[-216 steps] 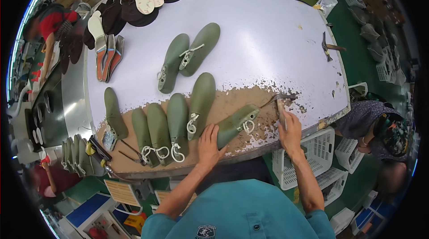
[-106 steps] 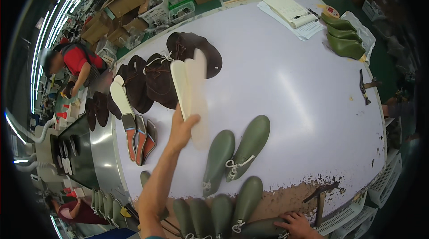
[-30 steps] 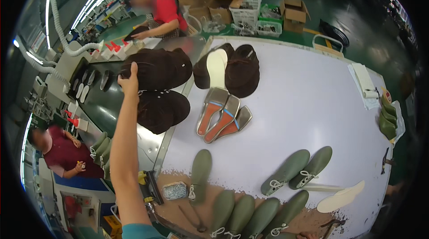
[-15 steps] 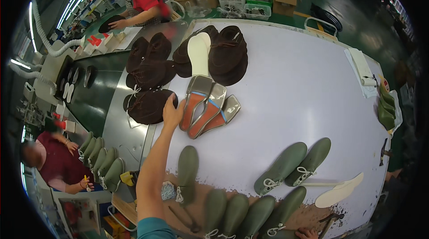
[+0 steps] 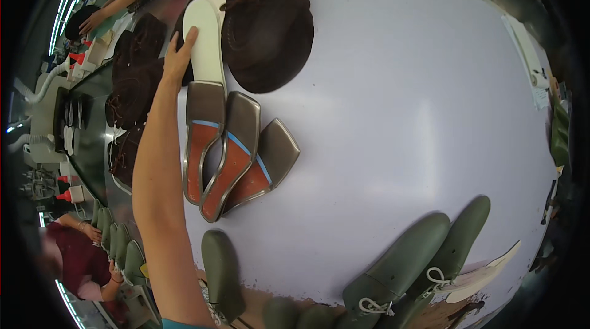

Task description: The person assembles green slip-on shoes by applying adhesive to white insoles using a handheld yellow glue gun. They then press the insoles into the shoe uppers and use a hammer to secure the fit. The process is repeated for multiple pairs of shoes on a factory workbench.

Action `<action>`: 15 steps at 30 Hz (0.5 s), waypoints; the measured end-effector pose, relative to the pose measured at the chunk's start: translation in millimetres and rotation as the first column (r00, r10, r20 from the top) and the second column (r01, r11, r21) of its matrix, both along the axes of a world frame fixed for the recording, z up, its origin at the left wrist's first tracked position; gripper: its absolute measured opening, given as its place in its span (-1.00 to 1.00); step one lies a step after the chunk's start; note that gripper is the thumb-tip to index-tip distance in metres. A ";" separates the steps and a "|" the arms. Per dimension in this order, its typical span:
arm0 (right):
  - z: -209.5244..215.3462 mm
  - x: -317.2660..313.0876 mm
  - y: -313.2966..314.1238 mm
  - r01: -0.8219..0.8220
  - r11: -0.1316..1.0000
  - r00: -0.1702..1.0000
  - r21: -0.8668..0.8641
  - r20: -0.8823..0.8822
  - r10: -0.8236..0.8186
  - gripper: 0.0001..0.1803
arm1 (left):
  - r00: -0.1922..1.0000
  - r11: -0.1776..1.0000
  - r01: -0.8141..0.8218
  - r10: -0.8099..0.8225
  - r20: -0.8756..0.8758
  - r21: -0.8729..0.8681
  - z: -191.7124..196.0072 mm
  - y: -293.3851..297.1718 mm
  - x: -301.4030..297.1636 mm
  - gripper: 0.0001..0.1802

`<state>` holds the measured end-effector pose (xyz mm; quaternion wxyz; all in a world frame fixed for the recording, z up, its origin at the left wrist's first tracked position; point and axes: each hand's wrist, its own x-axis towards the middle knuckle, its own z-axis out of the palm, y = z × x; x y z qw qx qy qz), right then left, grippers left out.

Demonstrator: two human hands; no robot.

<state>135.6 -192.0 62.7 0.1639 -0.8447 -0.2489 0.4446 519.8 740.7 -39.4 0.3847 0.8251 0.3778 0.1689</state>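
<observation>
My left hand reaches far over the table with thumb and fingers apart. Its thumb lies against the edge of a pair of overlapping cream insoles, and its fingers are at the dark brown shoe uppers behind them; any contact there is hidden. Below the insoles, several square-ended shoe soles in orange-brown and metallic grey, with blue stripes, lie fanned out. To the right of the insoles sits a bulky stack of dark brown laced uppers. My right hand is out of sight.
Green shoe lasts with white cords stand at the front right, and another green last stands near my forearm. More brown uppers lie on the left. Two co-workers are at the left side. A cream sheet lies front right.
My left hand has moved away from me, from beside the soles and a brown upper to the cream insoles. The view has shifted closer, and my right hand has left it.
</observation>
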 end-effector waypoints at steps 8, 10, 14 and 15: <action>-9.6 -2.1 -17.0 -0.134 0.991 0.987 0.005 0.090 0.133 -0.15 | 0.986 0.984 0.143 -0.132 -0.107 0.107 -5.7 -43.5 9.9 0.21; -13.9 -8.3 -21.5 -0.194 0.979 0.974 -0.056 0.109 0.199 -0.11 | 0.971 0.957 0.213 -0.186 -0.147 0.195 -13.4 -80.4 24.5 0.13; -9.8 -7.1 -7.4 -0.155 0.987 0.975 -0.043 0.156 0.159 -0.09 | 0.936 0.936 0.340 -0.328 -0.124 0.089 11.0 -142.5 40.2 -0.01; -20.0 -2.8 -29.1 -0.227 0.972 0.966 -0.062 0.116 0.233 0.14 | 0.963 0.932 0.267 -0.250 -0.098 0.244 16.0 -134.4 31.6 -0.11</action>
